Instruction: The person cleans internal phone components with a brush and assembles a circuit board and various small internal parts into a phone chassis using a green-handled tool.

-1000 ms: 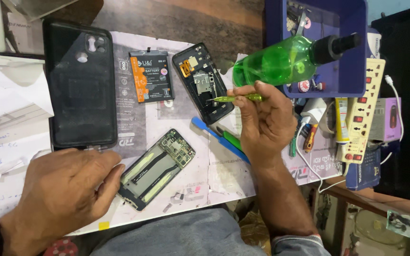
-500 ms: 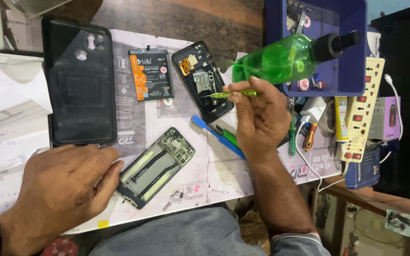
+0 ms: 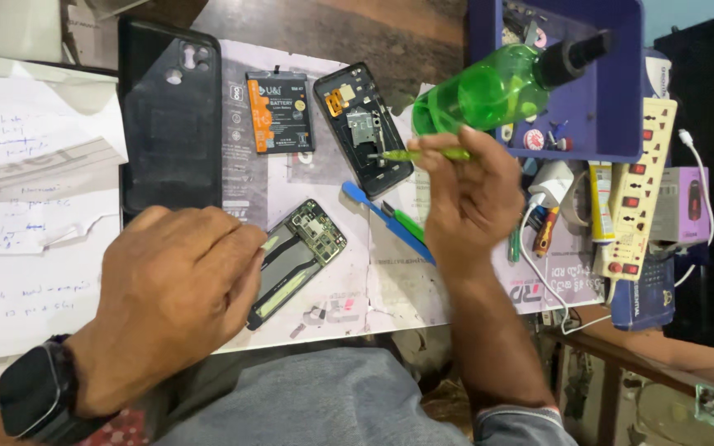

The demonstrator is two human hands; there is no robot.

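Cluttered with paper sheets, the bench [image 3: 324, 306] carries a phone in pieces, so I judge the strip-down well advanced and the rebuild not begun. By size: one black back cover [image 3: 171, 124], one blue tray [image 3: 613, 107] holding one green bottle [image 3: 481, 87], one white power strip [image 3: 638, 190], one black phone shell [image 3: 365, 128], one phone frame [image 3: 299, 256] with its board bared, one battery [image 3: 280, 111]. My left hand [image 3: 171, 293] rests flat, touching that frame; my right hand [image 3: 468, 194] pinches one green screwdriver [image 3: 423, 154], its tip at the shell's edge.
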